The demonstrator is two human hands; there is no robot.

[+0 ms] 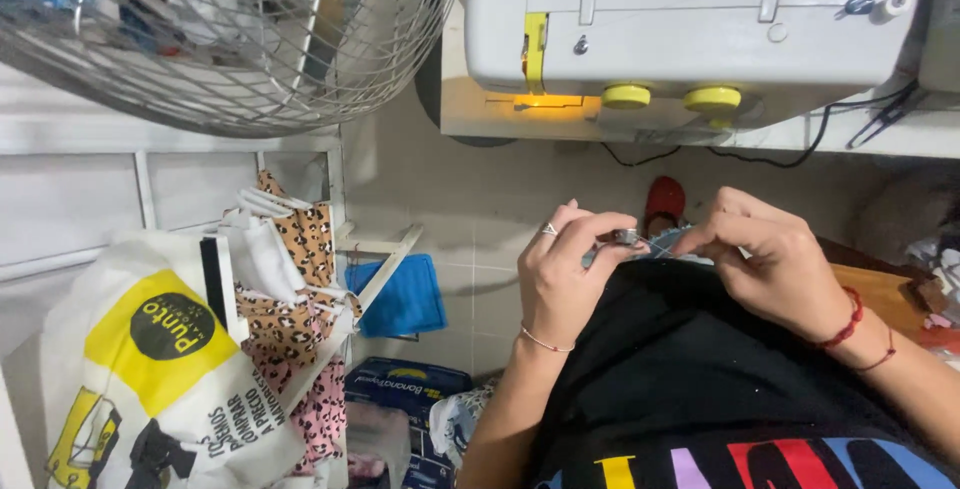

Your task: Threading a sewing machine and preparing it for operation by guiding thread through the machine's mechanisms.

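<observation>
Just right of the frame's centre, the left hand (565, 269) has its fingers pinched closed on a small dark metal piece (626, 237), and the right hand (770, 264) has its fingers closed on a fine thread (662, 245) running to it; both hover over black fabric (700, 349) on the lap. So small a piece could slip from the pinch and drop into the fabric folds or to the floor, or the thread could snag. What the piece is cannot be made out, the thread is barely visible, and the white sewing machine (690, 19) at upper right is cut off by the frame.
</observation>
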